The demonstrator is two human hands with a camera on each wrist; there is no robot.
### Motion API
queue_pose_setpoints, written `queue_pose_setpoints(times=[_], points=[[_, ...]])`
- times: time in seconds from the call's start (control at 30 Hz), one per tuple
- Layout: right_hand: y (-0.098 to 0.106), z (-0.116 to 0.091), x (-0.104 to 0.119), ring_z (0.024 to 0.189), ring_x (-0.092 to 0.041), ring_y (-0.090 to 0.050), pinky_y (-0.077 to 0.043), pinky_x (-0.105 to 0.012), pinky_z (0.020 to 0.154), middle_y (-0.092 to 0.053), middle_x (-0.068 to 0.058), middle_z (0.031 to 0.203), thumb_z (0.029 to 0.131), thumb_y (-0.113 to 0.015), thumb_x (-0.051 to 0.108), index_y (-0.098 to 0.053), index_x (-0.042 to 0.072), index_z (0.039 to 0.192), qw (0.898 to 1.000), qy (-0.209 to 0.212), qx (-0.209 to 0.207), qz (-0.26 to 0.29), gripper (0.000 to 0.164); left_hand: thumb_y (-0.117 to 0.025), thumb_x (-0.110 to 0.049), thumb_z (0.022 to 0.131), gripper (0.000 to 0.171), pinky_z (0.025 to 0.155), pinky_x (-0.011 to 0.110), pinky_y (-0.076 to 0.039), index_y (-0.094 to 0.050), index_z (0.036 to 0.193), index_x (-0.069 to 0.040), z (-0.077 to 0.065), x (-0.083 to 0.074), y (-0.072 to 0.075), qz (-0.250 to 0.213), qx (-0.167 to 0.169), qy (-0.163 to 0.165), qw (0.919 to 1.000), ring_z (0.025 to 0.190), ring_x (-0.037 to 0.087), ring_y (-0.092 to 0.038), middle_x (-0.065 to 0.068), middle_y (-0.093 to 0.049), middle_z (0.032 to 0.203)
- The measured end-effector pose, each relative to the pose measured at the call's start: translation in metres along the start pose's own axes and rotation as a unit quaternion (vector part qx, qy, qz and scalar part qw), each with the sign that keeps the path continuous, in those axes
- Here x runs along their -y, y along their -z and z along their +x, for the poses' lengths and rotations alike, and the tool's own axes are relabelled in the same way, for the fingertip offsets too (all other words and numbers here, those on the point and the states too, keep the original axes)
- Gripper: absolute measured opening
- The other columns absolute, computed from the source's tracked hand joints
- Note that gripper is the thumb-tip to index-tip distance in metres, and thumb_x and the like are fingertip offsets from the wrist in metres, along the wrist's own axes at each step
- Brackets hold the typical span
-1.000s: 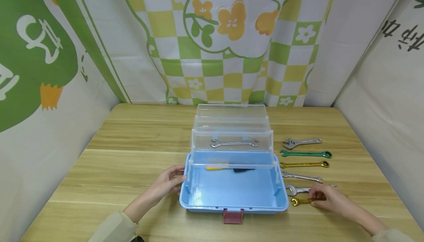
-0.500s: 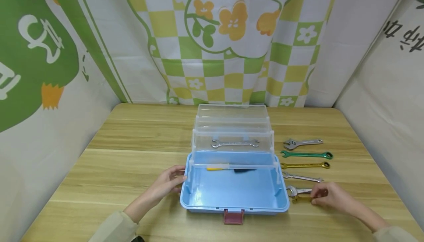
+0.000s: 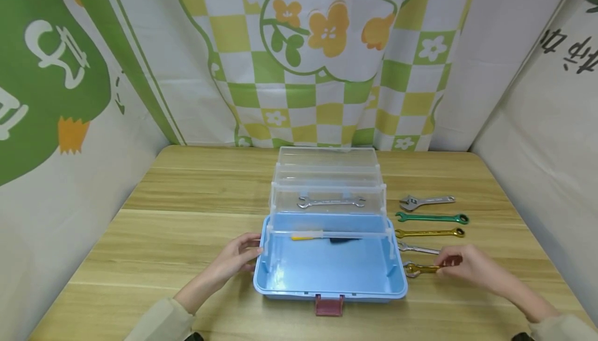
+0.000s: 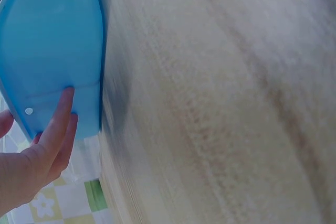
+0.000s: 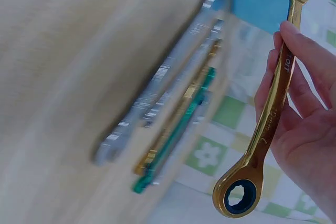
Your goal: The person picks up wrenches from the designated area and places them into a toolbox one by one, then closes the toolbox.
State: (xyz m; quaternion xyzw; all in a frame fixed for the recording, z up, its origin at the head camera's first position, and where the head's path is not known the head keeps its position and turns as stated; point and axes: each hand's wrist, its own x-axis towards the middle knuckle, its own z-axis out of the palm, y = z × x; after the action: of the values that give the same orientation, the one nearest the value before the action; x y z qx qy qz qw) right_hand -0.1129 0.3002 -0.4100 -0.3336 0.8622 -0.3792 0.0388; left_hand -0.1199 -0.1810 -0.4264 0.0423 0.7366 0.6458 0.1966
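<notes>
A fabric-walled booth; printed curtains (image 3: 327,97) enclose a wooden table (image 3: 196,185) on three sides.

In the head view, the right grip (image 3: 467,267) hides the ring end of the gold ratchet wrench (image 3: 429,269), and together they cover most of the silver wrench (image 3: 413,275). Beyond that grip, its wrist view blurs the row of wrenches (image 5: 179,107). The left wrist view crops the left grip (image 4: 39,161) and the blue toolbox (image 4: 58,45) it touches.
</notes>
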Motion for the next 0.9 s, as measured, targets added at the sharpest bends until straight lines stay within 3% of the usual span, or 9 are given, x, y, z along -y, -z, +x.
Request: queue_pose_setpoints(times=[0.4,0.7,0.9], points=[[0.016,0.027,0.022,0.062,0.002,-0.05,-0.045,-0.018,0.045,-0.062,0.001,0.07,0.068,-0.07,-0.003,-0.065,0.006,0.077,0.998,0.034,-0.033,-0.052,0.014,-0.054,-0.015,0.087,0.054,0.078,0.038,-0.052,-0.03,0.127,0.013,0.0,-0.001,0.0,-0.001,-0.002,0.003,1.0,0.103,0.033,-0.051,0.032,-0.039,0.123],[0.024,0.055,0.04,0.063,0.001,-0.052,-0.047,-0.018,0.048,-0.064,-0.003,0.071,0.071,-0.07,0.001,-0.066,0.005,0.079,0.995,0.033,-0.036,-0.086,0.01,-0.054,-0.015,0.087,0.054,0.079,0.037,-0.051,-0.03,0.127,0.013,0.0,-0.001,0.0,-0.003,-0.002,0.005,1.0,0.103,0.033,-0.051,0.032,-0.038,0.123],[0.022,0.075,0.049,0.064,0.001,-0.052,-0.048,-0.019,0.051,-0.062,0.005,0.073,0.075,-0.068,0.007,-0.066,0.009,0.082,0.996,-0.016,-0.004,-0.086,0.008,-0.054,-0.016,0.087,0.055,0.08,0.038,-0.051,-0.029,0.127,0.013,0.0,-0.001,0.0,-0.005,0.0,0.006,1.0,0.104,0.033,-0.051,0.032,-0.038,0.123]])
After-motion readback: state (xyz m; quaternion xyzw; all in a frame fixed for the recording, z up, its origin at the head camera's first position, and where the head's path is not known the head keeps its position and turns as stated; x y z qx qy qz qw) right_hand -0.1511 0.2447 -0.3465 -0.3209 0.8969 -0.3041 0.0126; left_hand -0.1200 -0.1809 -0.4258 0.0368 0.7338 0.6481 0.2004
